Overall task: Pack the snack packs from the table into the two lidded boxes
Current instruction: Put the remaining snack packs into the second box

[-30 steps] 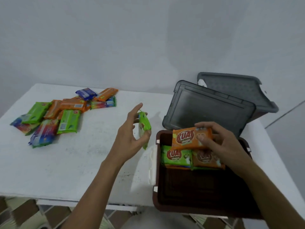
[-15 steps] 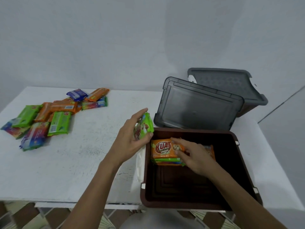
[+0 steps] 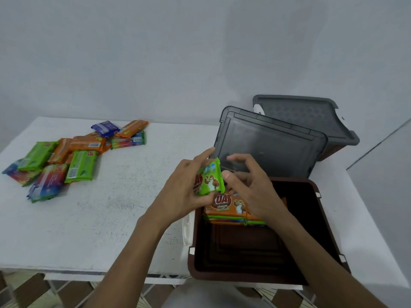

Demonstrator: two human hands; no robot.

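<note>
a white table (image 3: 106, 218) with a rough, speckled top stands against a plain pale wall (image 3: 155, 52); below its front edge a floor with brown and light tiles (image 3: 33, 290) is visible.

on the orange pack (image 3: 224, 204) that lies on top of the stack in the box, the letters "uat" are readable in red and white, with a cartoon figure beside them; the first letter is covered. the same red letters show partly on the green pack (image 3: 210, 180), and smaller print is too blurred to read.

the brown box (image 3: 329, 230) sits open at the right front corner of the table, with the stack of packs against its far wall. its grey lid (image 3: 271, 145) leans just behind it, and the second box (image 3: 311, 116) with a grey lid on stands further back. a pile of loose packs (image 3: 66, 158), green, orange, blue and rainbow coloured, lies well apart at the far left of the table.

the left hand (image 3: 186, 194) grips the green pack upright between thumb and fingers, above the left rim of the box. the right hand (image 3: 251, 187) is half open, its thumb touching the pack's right edge, the fingers curled loosely above the stack.
</note>
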